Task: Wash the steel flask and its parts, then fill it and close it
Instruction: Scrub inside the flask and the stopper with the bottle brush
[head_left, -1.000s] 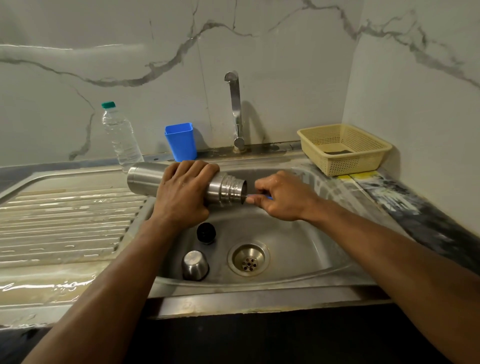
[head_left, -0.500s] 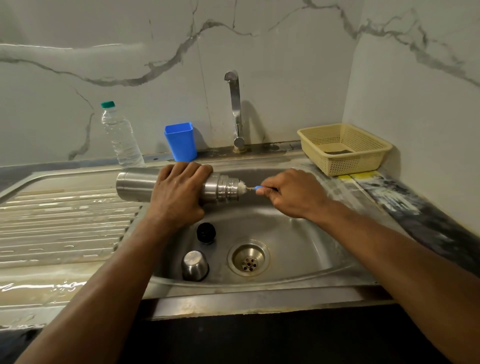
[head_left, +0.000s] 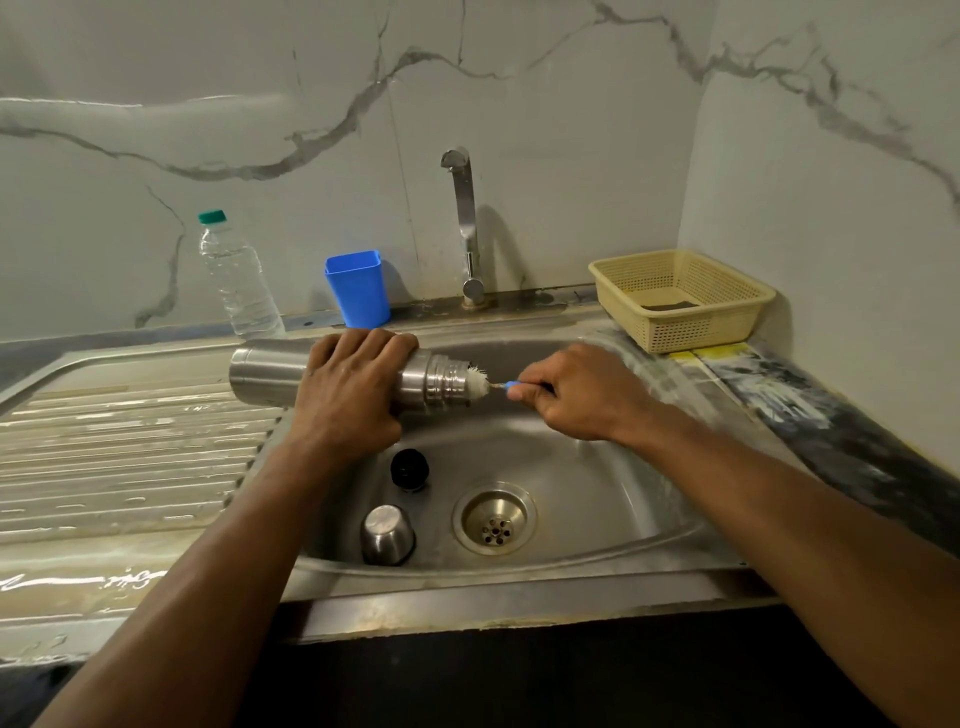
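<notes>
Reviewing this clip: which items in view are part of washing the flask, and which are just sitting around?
In use:
steel flask, held sideways by the left hand
bottle brush, bristles at the flask mouth, held by the right hand
black stopper and steel cup in the sink
tap

Idle:
water bottle
blue cup
yellow basket

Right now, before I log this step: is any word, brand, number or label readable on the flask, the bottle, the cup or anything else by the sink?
None can be read.
Steel flask: bare metal, no marking shows.
Water bottle: clear, no label visible.
Blue cup: plain.
Steel cap and black stopper in the sink: no print visible.
Basket: plain.
</notes>
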